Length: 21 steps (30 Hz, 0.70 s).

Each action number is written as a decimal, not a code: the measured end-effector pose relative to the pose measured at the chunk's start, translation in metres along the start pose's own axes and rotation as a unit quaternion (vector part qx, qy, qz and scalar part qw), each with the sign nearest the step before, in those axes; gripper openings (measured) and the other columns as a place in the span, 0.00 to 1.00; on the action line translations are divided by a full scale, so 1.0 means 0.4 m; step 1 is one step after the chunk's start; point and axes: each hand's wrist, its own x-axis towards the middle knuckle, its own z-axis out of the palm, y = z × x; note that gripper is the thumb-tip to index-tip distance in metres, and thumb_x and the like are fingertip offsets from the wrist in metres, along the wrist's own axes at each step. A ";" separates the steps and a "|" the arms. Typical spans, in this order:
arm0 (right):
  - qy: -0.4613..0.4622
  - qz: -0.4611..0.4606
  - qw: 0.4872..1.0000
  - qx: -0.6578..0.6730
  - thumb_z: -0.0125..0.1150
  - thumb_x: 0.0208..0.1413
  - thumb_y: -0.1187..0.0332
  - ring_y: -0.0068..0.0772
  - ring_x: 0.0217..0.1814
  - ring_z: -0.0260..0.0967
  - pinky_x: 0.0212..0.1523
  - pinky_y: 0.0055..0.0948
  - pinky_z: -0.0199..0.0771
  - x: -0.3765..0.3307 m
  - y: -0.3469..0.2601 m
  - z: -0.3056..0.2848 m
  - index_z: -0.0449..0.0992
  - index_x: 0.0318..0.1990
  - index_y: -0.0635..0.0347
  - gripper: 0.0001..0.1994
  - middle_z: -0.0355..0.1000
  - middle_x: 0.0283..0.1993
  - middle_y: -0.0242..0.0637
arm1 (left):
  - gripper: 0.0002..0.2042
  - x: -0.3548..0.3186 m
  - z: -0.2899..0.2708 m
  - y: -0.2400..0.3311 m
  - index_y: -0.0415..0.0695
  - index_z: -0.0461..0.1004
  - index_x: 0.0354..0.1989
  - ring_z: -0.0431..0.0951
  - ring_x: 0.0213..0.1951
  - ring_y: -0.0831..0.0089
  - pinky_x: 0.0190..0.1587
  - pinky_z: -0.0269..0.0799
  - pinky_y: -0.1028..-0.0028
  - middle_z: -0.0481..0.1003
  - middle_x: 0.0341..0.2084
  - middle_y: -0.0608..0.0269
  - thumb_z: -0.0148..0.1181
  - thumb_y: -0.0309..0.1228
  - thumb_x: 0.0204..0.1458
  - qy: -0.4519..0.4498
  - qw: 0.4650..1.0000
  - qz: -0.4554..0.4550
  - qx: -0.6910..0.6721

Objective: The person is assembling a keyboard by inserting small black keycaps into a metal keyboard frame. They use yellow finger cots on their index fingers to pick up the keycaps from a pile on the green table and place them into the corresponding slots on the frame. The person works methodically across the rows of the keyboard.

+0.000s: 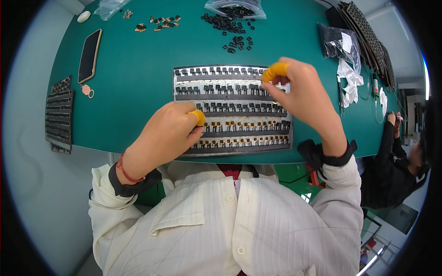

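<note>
Assembly workshop, green worktable (138, 55), tray (207, 97) of small parts (212, 71), heaped components (223, 23), co-worker (386, 177)

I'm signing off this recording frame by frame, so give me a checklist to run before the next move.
1. Tray lying flat on the green table: ok.
2. Left hand at the tray's left side: ok.
3. Right hand holding a part at the tray's upper right: cannot tell; the fingers hide it.
4. Yellow finger cover on each hand: ok.
5. All rows alike: not ok; the lower two show yellowish parts, the upper three look black.
6. Phone apart from the tray: ok.
</note>
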 end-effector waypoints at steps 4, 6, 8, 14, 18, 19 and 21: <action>-0.042 0.047 0.998 0.004 0.66 0.48 0.75 0.47 0.32 0.71 0.35 0.39 0.72 -0.126 -0.014 -0.007 0.79 0.33 0.70 0.06 0.71 0.31 0.45 | 0.07 -0.009 0.018 0.013 0.37 0.79 0.27 0.71 0.29 0.58 0.33 0.69 0.63 0.72 0.24 0.59 0.67 0.29 0.47 0.051 0.997 0.021 0.058; -0.046 0.054 0.997 0.015 0.66 0.48 0.75 0.48 0.33 0.71 0.35 0.39 0.73 -0.176 -0.003 0.012 0.79 0.32 0.71 0.06 0.71 0.32 0.46 | 0.09 -0.022 0.024 0.027 0.36 0.78 0.24 0.71 0.27 0.58 0.32 0.68 0.63 0.71 0.23 0.59 0.67 0.30 0.48 0.056 0.995 0.016 0.086; -0.041 0.062 0.997 0.011 0.67 0.48 0.76 0.48 0.35 0.71 0.36 0.39 0.73 -0.214 0.012 0.028 0.79 0.32 0.72 0.07 0.71 0.35 0.46 | 0.13 -0.033 0.027 0.047 0.36 0.76 0.19 0.70 0.25 0.58 0.32 0.67 0.63 0.70 0.21 0.58 0.67 0.32 0.49 0.038 0.993 0.003 0.112; -0.010 0.031 0.999 0.001 0.66 0.49 0.75 0.47 0.39 0.71 0.39 0.39 0.73 -0.212 0.017 0.058 0.78 0.31 0.72 0.07 0.70 0.36 0.45 | 0.20 -0.033 0.027 0.059 0.35 0.71 0.13 0.69 0.17 0.54 0.24 0.65 0.62 0.68 0.14 0.55 0.67 0.36 0.51 -0.006 0.997 -0.024 0.079; -0.017 0.041 0.999 -0.022 0.65 0.50 0.74 0.46 0.38 0.70 0.39 0.39 0.73 -0.208 0.029 0.059 0.78 0.31 0.71 0.06 0.69 0.35 0.44 | 0.22 -0.016 0.003 0.058 0.35 0.71 0.13 0.70 0.17 0.53 0.22 0.64 0.62 0.68 0.12 0.53 0.67 0.38 0.51 -0.056 0.993 -0.069 0.083; -0.025 0.052 0.998 -0.024 0.65 0.50 0.74 0.46 0.38 0.70 0.39 0.40 0.73 -0.209 0.030 0.060 0.78 0.30 0.71 0.06 0.69 0.34 0.44 | 0.22 -0.011 -0.003 0.060 0.35 0.71 0.13 0.70 0.17 0.52 0.22 0.65 0.62 0.68 0.12 0.52 0.67 0.39 0.51 -0.066 0.991 -0.080 0.078; -0.019 0.061 0.998 -0.029 0.65 0.50 0.73 0.45 0.37 0.70 0.37 0.40 0.73 -0.211 0.030 0.065 0.79 0.30 0.71 0.07 0.69 0.33 0.44 | 0.21 -0.007 -0.010 0.063 0.35 0.71 0.14 0.70 0.17 0.52 0.23 0.65 0.62 0.68 0.12 0.52 0.66 0.39 0.52 -0.077 0.990 -0.090 0.072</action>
